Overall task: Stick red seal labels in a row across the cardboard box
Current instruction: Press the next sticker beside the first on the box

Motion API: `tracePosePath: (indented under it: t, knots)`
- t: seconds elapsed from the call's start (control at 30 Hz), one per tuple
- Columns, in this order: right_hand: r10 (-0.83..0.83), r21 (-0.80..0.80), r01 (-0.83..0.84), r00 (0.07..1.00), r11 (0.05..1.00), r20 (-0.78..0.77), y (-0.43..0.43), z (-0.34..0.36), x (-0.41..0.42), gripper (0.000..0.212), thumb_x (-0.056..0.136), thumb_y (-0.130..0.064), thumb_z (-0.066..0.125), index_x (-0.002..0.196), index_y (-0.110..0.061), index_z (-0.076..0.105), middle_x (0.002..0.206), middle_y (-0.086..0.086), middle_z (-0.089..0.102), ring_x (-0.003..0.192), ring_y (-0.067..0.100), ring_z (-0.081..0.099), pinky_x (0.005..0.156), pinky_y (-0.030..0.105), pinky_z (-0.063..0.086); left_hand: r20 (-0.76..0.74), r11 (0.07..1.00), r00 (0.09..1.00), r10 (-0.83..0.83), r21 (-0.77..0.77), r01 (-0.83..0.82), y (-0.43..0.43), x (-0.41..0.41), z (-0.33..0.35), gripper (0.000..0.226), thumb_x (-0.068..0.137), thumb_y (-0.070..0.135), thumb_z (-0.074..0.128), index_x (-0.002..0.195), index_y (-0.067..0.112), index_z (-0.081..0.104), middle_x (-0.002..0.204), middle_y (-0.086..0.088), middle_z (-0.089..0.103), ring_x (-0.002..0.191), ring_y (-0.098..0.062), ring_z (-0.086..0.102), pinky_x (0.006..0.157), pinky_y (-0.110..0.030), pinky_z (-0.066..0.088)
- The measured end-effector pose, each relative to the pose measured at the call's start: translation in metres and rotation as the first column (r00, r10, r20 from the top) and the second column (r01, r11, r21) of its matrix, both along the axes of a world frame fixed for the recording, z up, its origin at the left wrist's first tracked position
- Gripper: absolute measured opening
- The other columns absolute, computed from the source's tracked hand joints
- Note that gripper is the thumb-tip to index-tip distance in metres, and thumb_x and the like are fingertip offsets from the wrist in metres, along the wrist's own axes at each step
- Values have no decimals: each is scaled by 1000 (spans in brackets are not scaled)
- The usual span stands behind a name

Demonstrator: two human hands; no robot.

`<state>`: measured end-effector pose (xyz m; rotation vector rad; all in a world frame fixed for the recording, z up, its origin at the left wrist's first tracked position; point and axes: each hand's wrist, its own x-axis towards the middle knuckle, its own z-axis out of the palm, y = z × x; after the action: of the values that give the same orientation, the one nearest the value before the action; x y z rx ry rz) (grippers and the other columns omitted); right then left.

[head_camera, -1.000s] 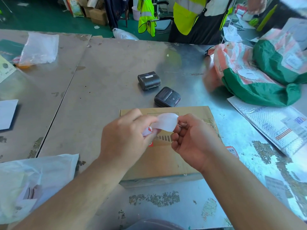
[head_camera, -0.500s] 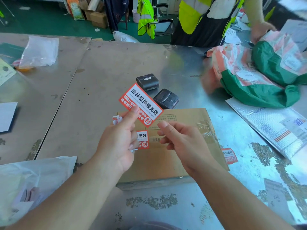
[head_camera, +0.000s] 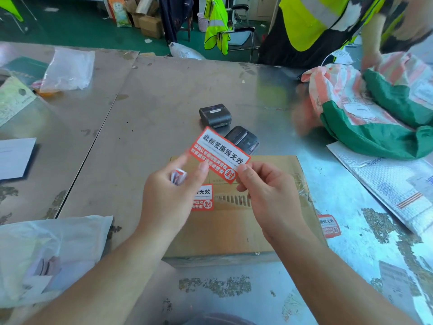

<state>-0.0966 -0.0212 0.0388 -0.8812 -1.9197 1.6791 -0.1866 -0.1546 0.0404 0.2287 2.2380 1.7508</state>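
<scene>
Table (head_camera: 164, 95) of scuffed grey sheet metal fills most of the frame. Brown flat cardboard box (head_camera: 225, 231) lies on it at centre, just below mid-frame, partly hidden by both forearms. Green, orange and white woven sack (head_camera: 375, 137) is heaped at upper right, with a person in a yellow hi-vis vest (head_camera: 311, 22) behind it. Crumpled translucent plastic bag (head_camera: 51, 249) at lower left. White bubble mailer (head_camera: 386, 184) at right edge, below the sack.

Left hand (head_camera: 168, 202) and right hand (head_camera: 274, 198) are raised over the box. Between them is a red-and-white seal label (head_camera: 220, 153), printed face to the camera, tilted with its left end higher, in the air above the box's far edge. Left thumb and forefinger pinch its lower left side; the other left fingers are curled over a crumpled white-and-red backing scrap (head_camera: 178, 176). Right thumb and fingertips pinch the label's lower right corner.

Two small black box-shaped printers (head_camera: 215, 114) (head_camera: 243, 139) sit on the table just beyond the box, the nearer one partly behind the held label. Second red seal label (head_camera: 203, 198) is stuck flat on the box top, left of centre, partly covered by the left hand. Third red label (head_camera: 329, 225) lies on the table just right of the box.
</scene>
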Motion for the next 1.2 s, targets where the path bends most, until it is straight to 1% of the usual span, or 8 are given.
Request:
tracePosePath:
  t: [0.1,0.33,0.47,0.57,0.8,0.97,1.07,1.2]
  knots:
    - [17,-13,-17,1000,1000,19,10,2,3,28,93,-18,61,66,-12,64,60,-2,65,50,4,47,49,18,36,9,998,998,64,5,-64,-5,-8,-4,32,85,49,64,112,33,71,65,15,70,46,3,53,54,-20,44]
    - [312,-201,-282,940,938,138,39,-3,25,20,78,-26,60,66,-11,64,62,10,63,64,21,53,59,30,39,201,939,930,-308,-94,332,-8,-7,9,49,95,40,53,51,26,68,32,14,46,30,4,41,40,-11,30]
    - [342,-163,-307,895,938,285,42,-4,33,23,85,-26,63,70,-9,67,62,5,65,60,17,55,60,34,40,146,908,924,-355,-183,377,-13,-1,-2,31,91,22,63,61,18,67,43,16,57,39,3,45,44,-14,33]
    - [321,-123,-296,871,947,373,43,-4,34,24,91,-21,63,72,-5,65,62,0,68,57,14,57,58,33,41,129,880,917,-378,-258,399,-13,1,-8,26,87,25,68,62,31,70,64,14,70,58,0,57,57,-15,39]
    - [242,60,-334,785,941,571,48,-3,33,31,87,-35,67,68,-12,60,48,-5,61,45,7,53,55,29,43,67,869,939,-337,-363,338,-6,5,-3,38,86,43,65,72,7,62,47,4,41,44,-10,31,41,-22,20]
    - [261,55,-363,758,930,598,51,-4,32,32,87,-36,67,69,-10,61,52,-2,65,45,7,55,58,30,45,111,809,918,-380,-441,388,-3,9,-3,42,83,48,50,69,12,67,63,-8,64,48,-17,44,52,-30,32]
    - [269,41,-364,756,931,597,53,-6,33,32,86,-38,67,70,-10,62,62,6,72,48,10,57,60,33,49,253,891,921,-295,-277,361,1,9,-10,38,77,39,48,70,4,61,53,-2,43,49,-18,25,50,-33,20]
    - [262,46,-361,754,932,603,55,-6,33,33,87,-37,67,72,-9,63,56,2,67,46,10,55,58,31,46,364,940,895,-258,-120,320,2,8,-9,29,82,40,59,77,16,75,59,5,68,41,-13,30,46,-25,20]
